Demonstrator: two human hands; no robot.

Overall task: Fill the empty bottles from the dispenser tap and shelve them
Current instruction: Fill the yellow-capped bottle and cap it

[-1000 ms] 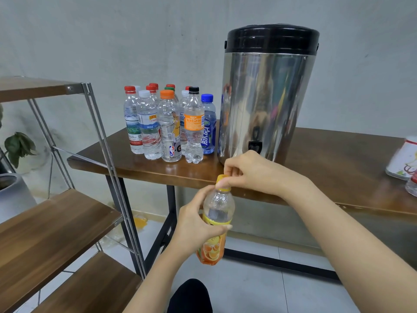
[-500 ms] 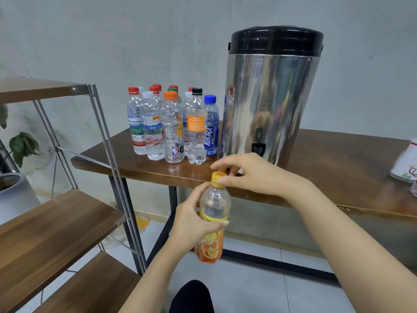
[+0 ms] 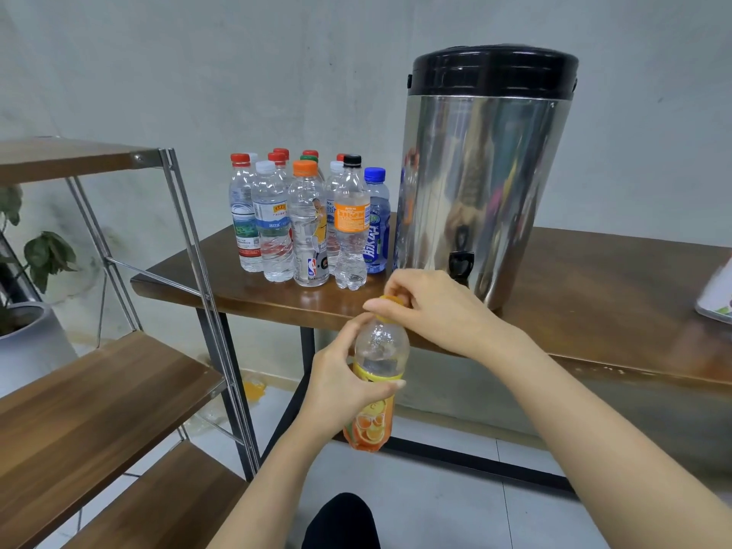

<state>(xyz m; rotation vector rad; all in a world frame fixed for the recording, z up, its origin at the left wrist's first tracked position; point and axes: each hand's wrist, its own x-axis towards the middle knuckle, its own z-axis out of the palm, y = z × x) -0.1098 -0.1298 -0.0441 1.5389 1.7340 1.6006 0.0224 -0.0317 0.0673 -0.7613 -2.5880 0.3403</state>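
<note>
Head cam: the orange-label bottle (image 3: 382, 342) is upright in the air in front of the table (image 3: 594, 279) edge, a bit below and left of the tap (image 3: 461, 263) on the steel dispenser (image 3: 483, 172). The left hand (image 3: 340, 384) is wrapped round its middle, thumb across the label. The right hand (image 3: 431, 307) comes in from above, fingertips pinching the yellow cap (image 3: 390, 301). Can't tell how full it is. The other bottles (image 3: 309, 223) stand capped in a bunch just left of the dispenser. The wooden shelf (image 3: 99, 390) is off to the left, well apart from both hands.
</note>
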